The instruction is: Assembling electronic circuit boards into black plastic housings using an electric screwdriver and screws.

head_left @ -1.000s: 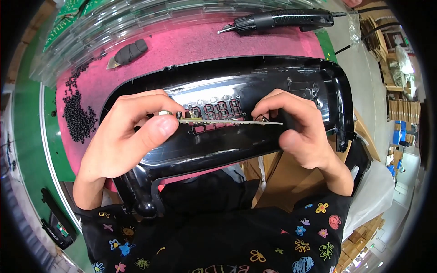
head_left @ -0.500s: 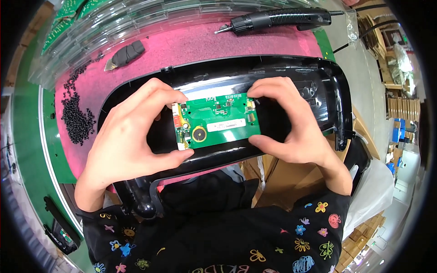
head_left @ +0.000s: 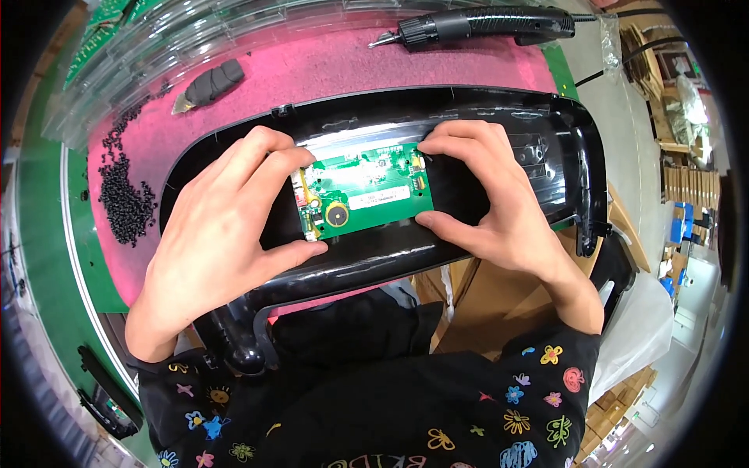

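Pressing from both ends, the left hand [head_left: 222,234] and the right hand [head_left: 499,207] pinch a green circuit board [head_left: 363,189] between thumbs and fingertips. The board lies flat, component side up, in the middle recess of a long black plastic housing [head_left: 562,148]. It looks seated or nearly so, though whether it has clicked home cannot be told; no screws show in it, so fastening seems left to do. Left of the housing, loose black screws [head_left: 125,199] are heaped on the pink mat [head_left: 312,70]. Beyond the housing lies an electric screwdriver [head_left: 484,23], untouched.
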Motion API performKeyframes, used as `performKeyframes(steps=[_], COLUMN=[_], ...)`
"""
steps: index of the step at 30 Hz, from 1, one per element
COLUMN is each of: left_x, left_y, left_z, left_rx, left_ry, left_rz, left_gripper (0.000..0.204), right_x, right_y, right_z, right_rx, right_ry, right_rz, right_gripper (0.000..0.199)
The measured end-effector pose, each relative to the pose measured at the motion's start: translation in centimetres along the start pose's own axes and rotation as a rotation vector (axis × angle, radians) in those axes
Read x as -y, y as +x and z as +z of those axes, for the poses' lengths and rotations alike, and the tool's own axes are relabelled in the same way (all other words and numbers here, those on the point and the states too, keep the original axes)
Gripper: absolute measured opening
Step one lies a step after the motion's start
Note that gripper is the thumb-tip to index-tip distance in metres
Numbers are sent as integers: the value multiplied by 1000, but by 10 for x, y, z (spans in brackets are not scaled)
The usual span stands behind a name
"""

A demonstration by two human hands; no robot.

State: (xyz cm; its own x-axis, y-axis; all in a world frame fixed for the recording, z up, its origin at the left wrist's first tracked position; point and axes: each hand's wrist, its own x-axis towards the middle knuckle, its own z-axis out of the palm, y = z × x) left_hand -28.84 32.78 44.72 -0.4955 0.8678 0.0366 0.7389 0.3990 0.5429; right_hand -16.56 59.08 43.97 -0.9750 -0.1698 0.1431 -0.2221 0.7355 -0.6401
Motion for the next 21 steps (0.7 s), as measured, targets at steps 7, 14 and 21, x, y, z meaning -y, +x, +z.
performKeyframes(steps=[7, 14, 21], left_x=[1, -2, -7], left_y=[-2, -6, -9], left_z=[-1, -1, -1], left_rx=[10, -2, -2], left_ry=[5, 7, 14], left_rz=[4, -9, -5], left_gripper=[72, 72, 70], right_x=[2, 4, 8], right_y=[0, -2, -6], right_z=[1, 3, 2], right_rx=[3, 5, 1], right_ry=[-23, -48, -57], right_rz=[-5, -2, -8], right_gripper=[61, 59, 58])
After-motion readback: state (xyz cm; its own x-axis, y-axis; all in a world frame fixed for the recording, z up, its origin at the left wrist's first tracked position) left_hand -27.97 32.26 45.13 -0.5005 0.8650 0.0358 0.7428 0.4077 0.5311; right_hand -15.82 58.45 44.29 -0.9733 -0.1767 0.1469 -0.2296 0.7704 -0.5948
